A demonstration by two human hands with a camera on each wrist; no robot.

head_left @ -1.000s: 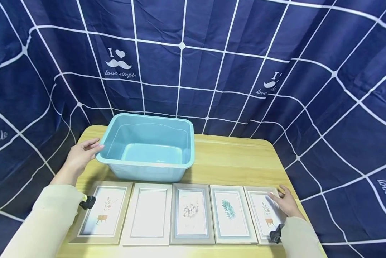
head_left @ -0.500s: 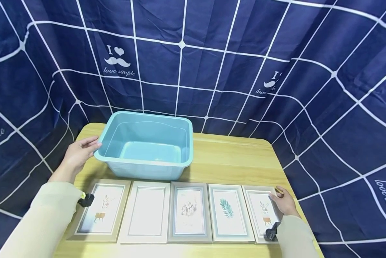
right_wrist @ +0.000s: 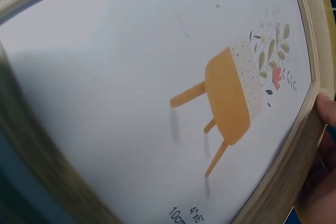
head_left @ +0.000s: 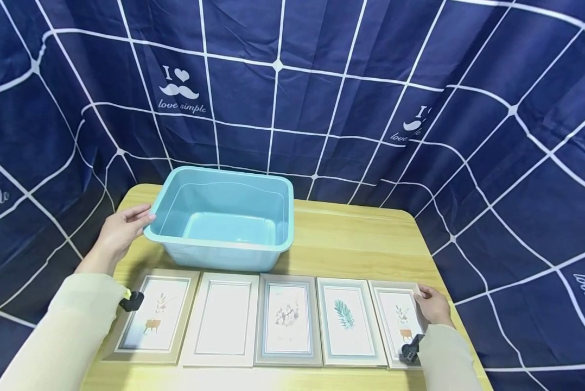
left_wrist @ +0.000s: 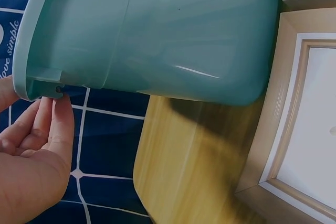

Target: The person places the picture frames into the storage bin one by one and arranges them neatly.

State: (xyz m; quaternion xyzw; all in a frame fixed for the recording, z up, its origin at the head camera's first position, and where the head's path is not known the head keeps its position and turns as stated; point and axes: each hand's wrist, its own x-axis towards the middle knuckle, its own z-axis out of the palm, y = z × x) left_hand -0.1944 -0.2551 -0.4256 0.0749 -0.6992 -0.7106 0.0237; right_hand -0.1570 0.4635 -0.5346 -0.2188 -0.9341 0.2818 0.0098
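Frames lie nearest, five of them side by side in a row along the near edge of the wooden table [head_left: 351, 239]. The right hand [head_left: 431, 305] sits at the far right end of that row, fingers curled over the outer edge of the rightmost frame [head_left: 399, 320], the one printed with a small orange chair; the right wrist view shows a fingertip [right_wrist: 326, 109] hooked on its wooden rim [right_wrist: 294, 161]. A good lift here would likely start from that outer edge, tipping it up until the thumb gets under, without dragging the frame across the leaf frame [head_left: 348, 321] touching it on the left. Further along the row are the flower frame [head_left: 286, 319], the blank frame [head_left: 221, 319] and the leftmost frame [head_left: 153, 317].

Farther back, just beyond the row and left of centre, stands the blue tub [head_left: 222, 218], empty. The left hand [head_left: 121, 231] rests with straight, relaxed fingers against the tub's left rim, fingertips under the lip in the left wrist view [left_wrist: 55, 109], gripping nothing. Steady pressure there should keep the tub from sliding. Behind the table hangs the navy curtain [head_left: 322, 108].
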